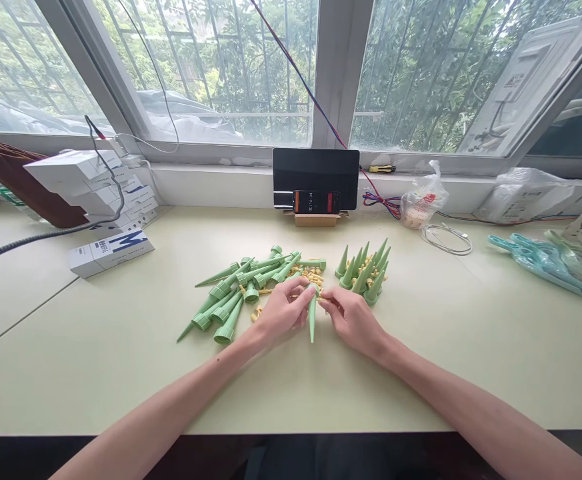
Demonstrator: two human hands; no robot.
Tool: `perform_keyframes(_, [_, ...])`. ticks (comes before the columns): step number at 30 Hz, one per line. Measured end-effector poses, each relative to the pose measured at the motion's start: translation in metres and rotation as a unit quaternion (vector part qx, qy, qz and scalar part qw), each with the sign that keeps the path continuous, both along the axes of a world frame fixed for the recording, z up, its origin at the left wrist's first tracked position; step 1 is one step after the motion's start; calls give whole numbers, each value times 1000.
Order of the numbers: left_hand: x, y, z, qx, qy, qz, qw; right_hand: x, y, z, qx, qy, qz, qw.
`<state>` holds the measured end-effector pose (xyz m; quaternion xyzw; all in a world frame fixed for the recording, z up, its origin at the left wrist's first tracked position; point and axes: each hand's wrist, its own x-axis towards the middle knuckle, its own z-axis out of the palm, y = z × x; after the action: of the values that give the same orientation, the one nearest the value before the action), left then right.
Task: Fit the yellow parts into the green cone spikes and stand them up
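Note:
My left hand (281,312) is closed around the wide end of a green plastic watering spike (312,321), whose tip points down toward me. Beside that wide end, the fingers of my right hand (357,323) pinch a small yellow plastic valve (320,298), partly hidden by the fingertips. A loose heap of green spikes (227,308) lies left of my hands, many on their sides. Small yellow parts (312,273) are scattered among and behind them. Right of my hands, several green spikes (363,273) stand in a cluster with tips up, yellow parts showing between them.
A phone (315,202) showing a timer leans on a black screen (315,170) at the back. White boxes (113,252) are stacked at left. At right are a plastic bag (423,200), a coiled white cable (447,240) and teal plastic pieces (545,267).

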<state>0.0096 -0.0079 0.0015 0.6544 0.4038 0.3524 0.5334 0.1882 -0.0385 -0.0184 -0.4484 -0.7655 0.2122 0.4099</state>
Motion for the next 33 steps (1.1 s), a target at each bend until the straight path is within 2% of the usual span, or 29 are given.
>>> perform_keyframes(12, [-1, 2, -4, 36, 19, -9, 999, -1, 1, -1, -8, -6, 28, 1000])
perform_keyframes(20, [2, 1, 3, -11, -22, 1, 1000, -2, -1, 5, -43, 30, -3, 999])
perform_keyframes(25, [2, 1, 7, -49, -59, 4, 997, 0, 0, 2, -9, 19, -17, 1000])
perform_keyframes(33, [1, 3, 1, -87, -82, 21, 993, 3, 1, -5, 45, -15, -28, 998])
